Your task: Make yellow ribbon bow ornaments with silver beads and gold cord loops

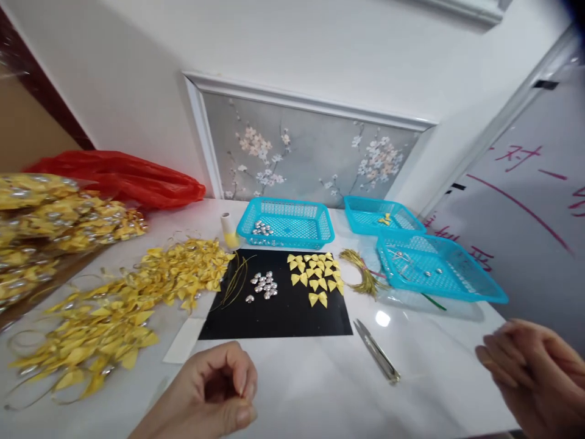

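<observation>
My left hand (214,390) is at the front of the table, just below a black mat (274,323). Its fingers curl toward the thumb in a pinch, and whatever lies between the tips is too small to make out. At the far right edge my right hand (534,366) is closed, slightly blurred, its fingertips hidden. On the mat are silver heart-shaped beads (265,285) and, to their right, rows of yellow bows (319,284). A few thin gold cords (236,283) lie across its left side. Metal snips (377,353) rest between my hands.
A heap of yellow bow pieces with cords (183,271) spreads leftward, near a red plastic bag (123,177). Blue baskets (286,241) stand along the back and right. A thread spool (229,231) and a bundle of gold cords (363,271) flank the mat. A whiteboard (525,225) stands right.
</observation>
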A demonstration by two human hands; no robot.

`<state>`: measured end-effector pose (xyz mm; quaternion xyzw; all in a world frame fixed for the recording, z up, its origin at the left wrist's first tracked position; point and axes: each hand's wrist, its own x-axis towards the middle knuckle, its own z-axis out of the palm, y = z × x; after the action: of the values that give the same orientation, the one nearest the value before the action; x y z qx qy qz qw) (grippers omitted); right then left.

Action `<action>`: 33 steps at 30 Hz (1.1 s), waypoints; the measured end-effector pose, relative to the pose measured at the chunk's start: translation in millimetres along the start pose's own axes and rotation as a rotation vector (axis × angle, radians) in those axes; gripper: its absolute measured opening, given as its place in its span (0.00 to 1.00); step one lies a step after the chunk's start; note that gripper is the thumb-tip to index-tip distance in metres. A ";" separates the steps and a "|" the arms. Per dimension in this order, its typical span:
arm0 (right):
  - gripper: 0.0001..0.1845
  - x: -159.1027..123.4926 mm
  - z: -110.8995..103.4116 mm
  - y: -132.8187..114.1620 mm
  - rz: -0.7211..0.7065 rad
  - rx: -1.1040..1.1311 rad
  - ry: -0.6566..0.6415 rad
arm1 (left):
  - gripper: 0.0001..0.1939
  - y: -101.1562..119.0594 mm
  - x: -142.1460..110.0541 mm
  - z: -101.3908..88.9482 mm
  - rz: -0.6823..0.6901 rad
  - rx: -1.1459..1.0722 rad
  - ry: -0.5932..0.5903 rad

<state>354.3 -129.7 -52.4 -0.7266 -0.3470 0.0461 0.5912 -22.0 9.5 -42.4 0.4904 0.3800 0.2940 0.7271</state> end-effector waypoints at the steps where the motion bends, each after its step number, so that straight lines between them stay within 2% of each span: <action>1: 0.17 -2.3 0.2 -3.3 0.092 0.132 0.031 | 0.15 -2.2 3.0 3.2 -0.011 0.033 -0.016; 2: 0.16 -5.3 -0.1 -4.5 0.164 0.177 0.051 | 0.12 -5.3 5.8 6.5 -0.016 0.098 -0.022; 3: 0.15 -8.9 -0.5 -3.5 0.207 0.119 0.087 | 0.09 -8.9 8.4 9.7 -0.014 0.191 -0.019; 5: 0.16 -17.3 1.3 3.1 0.185 -0.261 0.137 | 0.09 -16.9 13.4 14.9 0.025 0.392 0.007; 7: 0.16 -26.5 12.0 12.3 0.085 -0.599 0.071 | 0.12 -23.1 18.3 17.4 0.091 0.493 0.044; 8: 0.15 -31.3 21.7 16.6 0.015 -0.625 -0.054 | 0.11 -24.6 20.5 17.6 0.114 0.490 0.063; 10: 0.17 -41.3 47.6 22.8 -0.065 -0.569 -0.195 | 0.08 -23.7 23.7 16.1 0.129 0.435 0.114; 12: 0.17 -50.6 75.1 25.8 -0.105 -0.540 -0.296 | 0.10 -19.6 24.3 13.2 0.116 0.391 0.165; 15: 0.13 -59.1 102.8 27.7 -0.116 -0.562 -0.361 | 0.12 -15.1 20.3 8.9 0.098 0.361 0.204; 21: 0.11 -47.9 114.4 34.6 -0.130 -0.621 -0.393 | 0.13 -22.5 13.9 5.3 0.067 0.308 0.200; 25: 0.12 -35.3 126.1 23.0 -0.164 -0.634 -0.418 | 0.14 -23.5 16.6 3.9 0.040 0.318 0.156; 30: 0.08 -23.1 158.6 -11.3 -0.230 -0.580 -0.584 | 0.16 -20.2 17.1 4.6 0.036 0.346 0.072; 33: 0.10 -15.6 183.6 -18.9 -0.198 -0.607 -0.638 | 0.16 -18.8 14.8 6.6 0.036 0.265 0.072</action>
<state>246.4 14.6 -95.4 -0.7799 -0.5775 0.1072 0.2162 -7.5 11.6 -62.4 0.5781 0.4327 0.2715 0.6363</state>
